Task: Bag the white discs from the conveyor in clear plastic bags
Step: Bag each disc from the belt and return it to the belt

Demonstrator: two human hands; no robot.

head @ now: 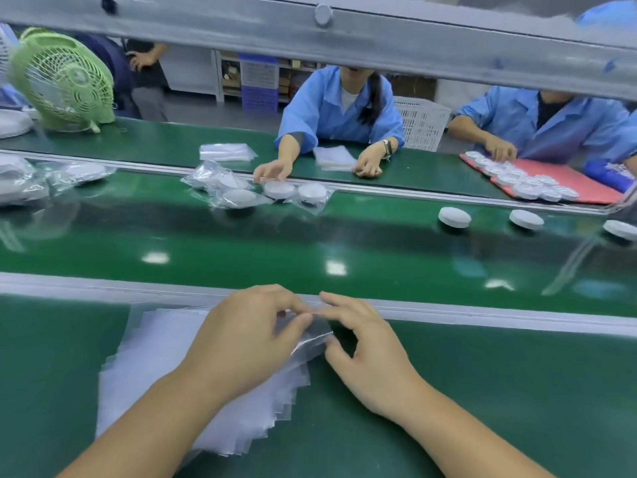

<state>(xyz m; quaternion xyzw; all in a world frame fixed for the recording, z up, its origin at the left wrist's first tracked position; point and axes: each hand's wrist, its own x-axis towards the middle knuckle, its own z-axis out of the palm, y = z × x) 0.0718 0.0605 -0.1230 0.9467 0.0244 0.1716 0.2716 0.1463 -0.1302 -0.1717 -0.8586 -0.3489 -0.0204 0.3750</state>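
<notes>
A: State of the left hand (241, 339)?

B: Lower centre of the frame, fingers curled, pinching the upper edge of the top clear plastic bag (306, 339).

A: And the right hand (368, 357)?

B: Just to the right, thumb and bent fingers nipping the same bag at its right edge, forefinger stretched out toward the left fingertips. Film crumpled between the two hands.

A: Whereabouts of the bag stack (144, 367)?

B: Lower left, fanned out flat on the green bench mat (517, 391), partly under the left forearm.

A: Unbagged pieces?

B: Three, bare on the conveyor belt (310, 243), middle right: first disc (455, 216), second disc (526, 219), third disc (620, 230) cut off by the right edge. All well apart from both hands. Left of those, at the belt's far edge, bagged discs (238, 196) in a loose heap; more bagged ones (79, 172) at the far left.

A: Across the belt?

B: Two workers in blue coats. Upper centre, one worker (341, 108) with a hand at the bagged heap and the other on a small bag pile (334, 157). Upper right, the other worker (551, 122), hand on rows of discs laid on a red sheet (593, 188). White crate (422, 125) between them, green fan (62, 81) upper left, grey beam (379, 32) across the top.
</notes>
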